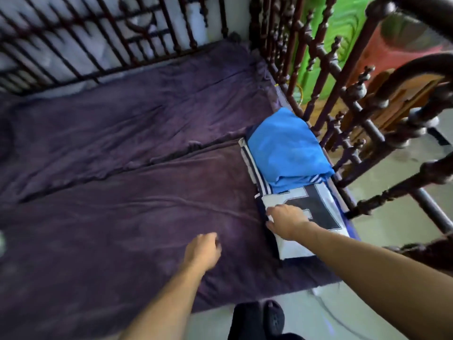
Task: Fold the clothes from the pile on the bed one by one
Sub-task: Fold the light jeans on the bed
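- Head view, R fingers (pixel 269 218): curled over the left edge of the folded jersey (pixel 311 217), thumb low at the edge, other fingers on top. Looks like a pinch on the fabric edge, but blur means I can't tell firm grip from a flat press.
- R hand (pixel 285 223) lies on the jersey's near-left part; forearm comes in from lower right, across the jersey's near corner.
- L hand (pixel 202 249): over bare sheet (pixel 110 204), fingers loosely curled, holding nothing. Can't tell if it touches the sheet.
- Jersey: white/navy w/ big dark number, folded flat at the bed's right edge, just beside the rail (pixel 343 133). Long axis runs near-to-far, roughly along the rail.
- Blue shirt (pixel 286 148): folded, stacked on the jersey's far half, overlapping it. Both make one stack.
- Key relation: stack is right of both hands' midline; R hand already on it, L hand well apart to the left. Any tidy or shift of the stack falls to the R hand; its free side is the left, toward open sheet.
- No unfolded pile in view on the bed. Judgement: task late or done w/ these two, unless more lies out of frame.
- Risk: tugging the jersey edge could slide the blue shirt off toward the rail.
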Available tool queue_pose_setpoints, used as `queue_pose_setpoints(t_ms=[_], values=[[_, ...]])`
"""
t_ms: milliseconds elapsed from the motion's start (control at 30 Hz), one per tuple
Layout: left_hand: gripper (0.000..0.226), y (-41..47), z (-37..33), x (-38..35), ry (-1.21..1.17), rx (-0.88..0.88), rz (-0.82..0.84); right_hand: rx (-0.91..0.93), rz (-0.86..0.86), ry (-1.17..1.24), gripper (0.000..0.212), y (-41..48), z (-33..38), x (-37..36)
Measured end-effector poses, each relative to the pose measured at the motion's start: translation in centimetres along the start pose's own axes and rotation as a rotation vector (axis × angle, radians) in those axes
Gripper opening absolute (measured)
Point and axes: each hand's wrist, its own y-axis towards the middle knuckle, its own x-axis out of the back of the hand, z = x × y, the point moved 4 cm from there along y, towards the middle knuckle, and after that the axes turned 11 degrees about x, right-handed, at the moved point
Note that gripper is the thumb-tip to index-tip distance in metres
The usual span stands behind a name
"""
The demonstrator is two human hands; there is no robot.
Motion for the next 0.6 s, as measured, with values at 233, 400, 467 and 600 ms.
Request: queue_pose_setpoints(t_ms=[233,400,467,600], values=[[0.03,-8.3,13.3,1.9,-0.203,0.183,-0.134,0.308,0.017,-0.167,0.031,-0.6,15.0,2.3],[0.029,-13.3,24.3,2.9,-0.282,0.34,-0.269,0.496,-0.028,-0.258,0.03,0.6,27.4,4.2],[0.029,-15.1,29.3,2.7,-0.307,0.399,-0.285,0.565,-0.041,-0.288,0.029,1.0,32.9,4.2],[0.031,-18.5,40.2,1.4,-0.355,0.488,-0.292,0.65,-0.093,-0.287,0.029,1.6,44.5,2.7]])
